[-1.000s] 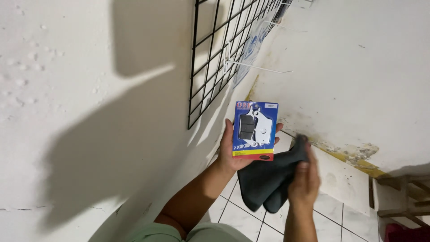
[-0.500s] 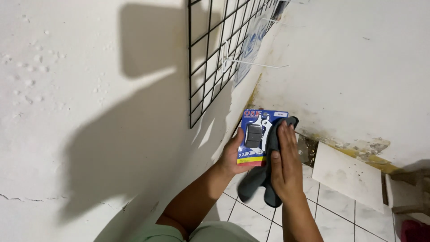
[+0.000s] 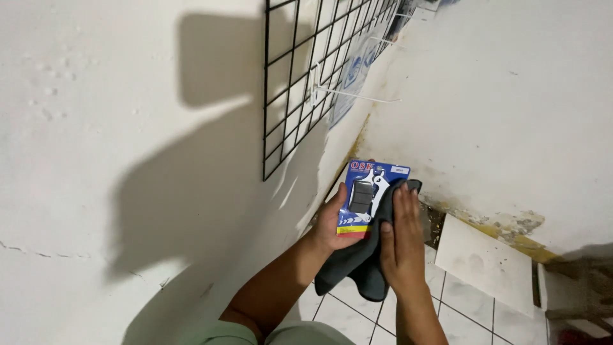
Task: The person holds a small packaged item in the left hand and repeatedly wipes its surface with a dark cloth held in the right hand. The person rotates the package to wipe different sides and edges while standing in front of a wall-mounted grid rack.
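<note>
My left hand (image 3: 332,223) holds a blue blister pack (image 3: 365,195) with dark parts under clear plastic, its front facing me. My right hand (image 3: 401,246) presses a dark grey cloth (image 3: 354,268) against the right side of the pack. The cloth hangs down below both hands. Both hands are low in the corner between two white walls.
A black wire grid panel (image 3: 300,83) hangs on the left wall, with a white hook (image 3: 354,94) sticking out and more blue packs (image 3: 354,70) behind it. A loose white tile (image 3: 488,265) leans at the stained right wall's base. White floor tiles (image 3: 460,300) lie below.
My right hand has come up with the cloth from below the pack onto its right side. The pack has stayed in my left hand.
</note>
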